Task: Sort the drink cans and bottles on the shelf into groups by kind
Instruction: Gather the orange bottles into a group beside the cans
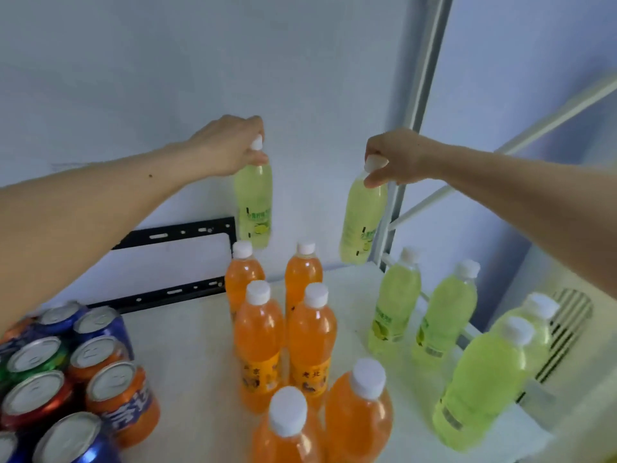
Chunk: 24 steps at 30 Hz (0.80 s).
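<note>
I am holding two lime-green bottles in the air above the shelf [350, 285], one in each hand. My left hand [230, 147] is gripping the cap and neck of the left lime-green bottle [253, 208], which is hanging almost upright below my fingers, its base just above and behind the back-left orange bottle [241, 279]. My right hand [395, 158] is pinching the neck of the right lime-green bottle [362, 218], whose long axis is tilting, base swinging down and toward my left.

The group these belong to, the four standing lime-green bottles [444, 315], is lying below and to the right of both hands, along the shelf's right edge. My right hand is the nearer one, with the back of that row almost directly beneath it; my left hand is having to cross over the cluster of six orange bottles [283, 335] to get there. The drink cans [66, 372] are sitting well below my left forearm, apart from both hands.
</note>
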{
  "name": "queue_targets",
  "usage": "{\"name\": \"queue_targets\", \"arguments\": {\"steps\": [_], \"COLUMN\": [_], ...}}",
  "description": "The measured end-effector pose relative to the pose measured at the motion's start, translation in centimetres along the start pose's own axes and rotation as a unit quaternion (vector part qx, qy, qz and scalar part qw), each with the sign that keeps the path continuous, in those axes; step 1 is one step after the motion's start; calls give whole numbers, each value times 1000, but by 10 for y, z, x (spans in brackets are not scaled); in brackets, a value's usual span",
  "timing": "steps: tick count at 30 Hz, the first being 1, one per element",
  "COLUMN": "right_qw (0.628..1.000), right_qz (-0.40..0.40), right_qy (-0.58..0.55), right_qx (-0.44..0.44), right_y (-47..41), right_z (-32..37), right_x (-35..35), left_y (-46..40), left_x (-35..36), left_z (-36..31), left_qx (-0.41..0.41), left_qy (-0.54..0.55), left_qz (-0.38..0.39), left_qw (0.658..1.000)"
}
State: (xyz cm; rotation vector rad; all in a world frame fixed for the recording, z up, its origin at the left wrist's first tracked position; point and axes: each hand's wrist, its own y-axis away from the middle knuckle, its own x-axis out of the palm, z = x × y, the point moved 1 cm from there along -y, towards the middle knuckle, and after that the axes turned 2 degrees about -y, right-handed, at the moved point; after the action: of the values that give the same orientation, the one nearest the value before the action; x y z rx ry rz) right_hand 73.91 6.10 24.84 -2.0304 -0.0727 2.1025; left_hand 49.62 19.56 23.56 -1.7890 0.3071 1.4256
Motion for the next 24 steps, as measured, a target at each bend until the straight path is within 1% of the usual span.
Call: {"name": "queue_targets", "arguments": {"steps": [5,10,14,18,24], "right_qw": [1000,999,995,991,987], "right_qz": [20,53,97,131,158], "right_qy": [-5,0,-17,-26,-22], "right_qx": [-8,-9,-9,-6,-2], "right_y": [2,-16,-28,-33,-33], "right_z": [-70,-119,-140,-152,-158], "right_x": [20,58,89,109,119], "left_y": [-41,-72,-89,-91,-90], "left_x": [48,105,144,168,186], "left_z": [-72,-121,-141,-156,-163], "left_qx": [-3,-23,-20,-8,-11], "left_qy": [51,65,56,54,77], "left_qz": [26,95,152,202,237], "left_qw": [998,993,987,978,968]}}
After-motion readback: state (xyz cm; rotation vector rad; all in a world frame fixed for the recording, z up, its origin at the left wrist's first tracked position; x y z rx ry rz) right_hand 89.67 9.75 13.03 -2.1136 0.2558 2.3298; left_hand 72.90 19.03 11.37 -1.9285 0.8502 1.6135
